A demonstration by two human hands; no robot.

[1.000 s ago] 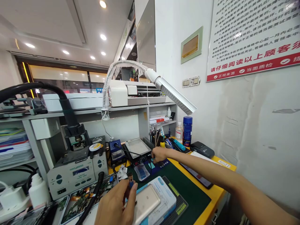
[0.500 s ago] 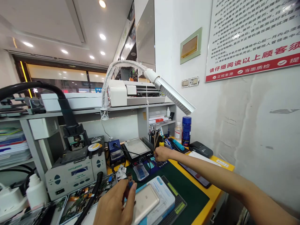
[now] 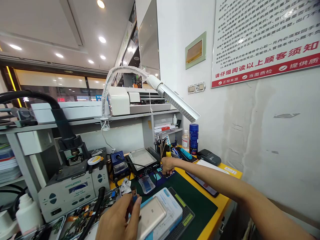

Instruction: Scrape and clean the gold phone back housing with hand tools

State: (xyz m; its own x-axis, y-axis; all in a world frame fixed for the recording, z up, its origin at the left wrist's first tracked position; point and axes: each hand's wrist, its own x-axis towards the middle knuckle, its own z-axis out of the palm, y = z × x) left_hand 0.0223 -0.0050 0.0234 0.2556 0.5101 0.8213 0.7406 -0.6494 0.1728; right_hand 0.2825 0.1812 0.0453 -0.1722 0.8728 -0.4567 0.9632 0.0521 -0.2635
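My left hand (image 3: 117, 216) is closed at the bottom, its thumb and fingers pinching a small blue and brown piece (image 3: 134, 193) whose kind I cannot make out. Beside it a gold phone (image 3: 152, 216) lies back up on a white and blue box (image 3: 172, 213). My right hand (image 3: 168, 165) reaches far across the bench, its fingers curled down over a dark blue pad (image 3: 162, 181). Whatever those fingertips hold, if anything, is hidden. Left of that hand stands a black device with a flat pale plate (image 3: 142, 160).
A soldering station (image 3: 120, 165) and a grey rework unit (image 3: 75, 193) stand left, before a tray of circuit boards (image 3: 82, 216). A blue can (image 3: 193, 139) and a clear bottle (image 3: 185, 140) stand at the back right. A lamp (image 3: 177, 101) hangs overhead.
The view has swung slightly right, so most things sit further left. My right hand remains over the dark blue pad, and my left hand still pinches the small piece.
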